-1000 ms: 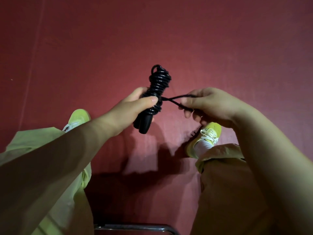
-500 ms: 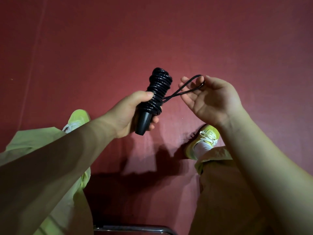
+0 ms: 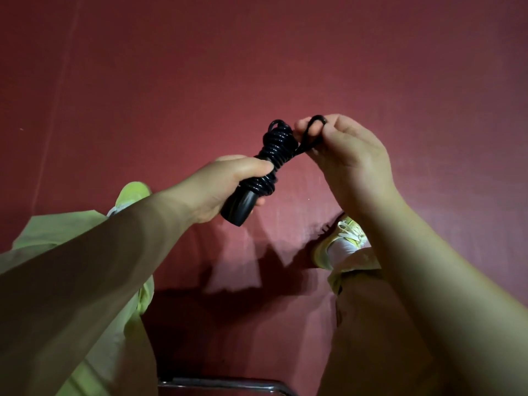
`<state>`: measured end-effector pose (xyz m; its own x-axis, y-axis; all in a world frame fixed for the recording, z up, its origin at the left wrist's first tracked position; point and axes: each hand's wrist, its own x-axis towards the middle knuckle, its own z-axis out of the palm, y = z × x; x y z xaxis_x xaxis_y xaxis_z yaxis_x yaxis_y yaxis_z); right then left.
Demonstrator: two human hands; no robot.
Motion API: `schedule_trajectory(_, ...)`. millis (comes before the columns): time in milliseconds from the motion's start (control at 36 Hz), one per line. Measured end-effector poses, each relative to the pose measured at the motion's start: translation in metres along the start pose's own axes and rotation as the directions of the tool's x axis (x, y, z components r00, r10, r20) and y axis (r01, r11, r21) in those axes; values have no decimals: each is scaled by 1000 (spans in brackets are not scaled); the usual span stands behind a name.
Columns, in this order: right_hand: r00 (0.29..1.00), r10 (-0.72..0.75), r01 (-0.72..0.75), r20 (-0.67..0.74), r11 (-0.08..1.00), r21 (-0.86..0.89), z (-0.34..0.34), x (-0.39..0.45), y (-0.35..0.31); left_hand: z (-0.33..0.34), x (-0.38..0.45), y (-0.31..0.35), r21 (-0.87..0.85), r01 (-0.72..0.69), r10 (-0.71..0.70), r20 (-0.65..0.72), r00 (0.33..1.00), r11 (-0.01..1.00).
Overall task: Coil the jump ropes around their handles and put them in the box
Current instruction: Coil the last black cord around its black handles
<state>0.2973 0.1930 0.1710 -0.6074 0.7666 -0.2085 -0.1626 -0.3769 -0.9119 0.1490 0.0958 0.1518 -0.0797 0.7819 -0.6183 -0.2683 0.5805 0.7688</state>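
Left hand [image 3: 217, 190] fingers clamped around coiled jump rope [image 3: 268, 164] handles, right hand [image 3: 347, 155] fingers pinching its loose loop [image 3: 310, 132].

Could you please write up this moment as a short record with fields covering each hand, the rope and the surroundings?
left hand: the left hand grips the black handles low down, thumb over the coils
right hand: the right hand pinches the last loop beside the bundle's top
jump rope: the jump rope is wound in tight black coils around the handles, held above the floor
floor: red floor below
feet: yellow-green shoes on the floor
box: not in view
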Motion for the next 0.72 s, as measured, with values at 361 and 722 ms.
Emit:
schedule_trajectory(361, 993, -76, 114, 86, 717, -687, 8, -1, 3, 1, -6, -9, 64, 4, -2, -27, 1000, 998)
schedule_trajectory(722, 992, -71, 0, -103, 824, -567, 8, 9, 6, -1, -12, -6, 161, -141, 142, 5, 990, 977)
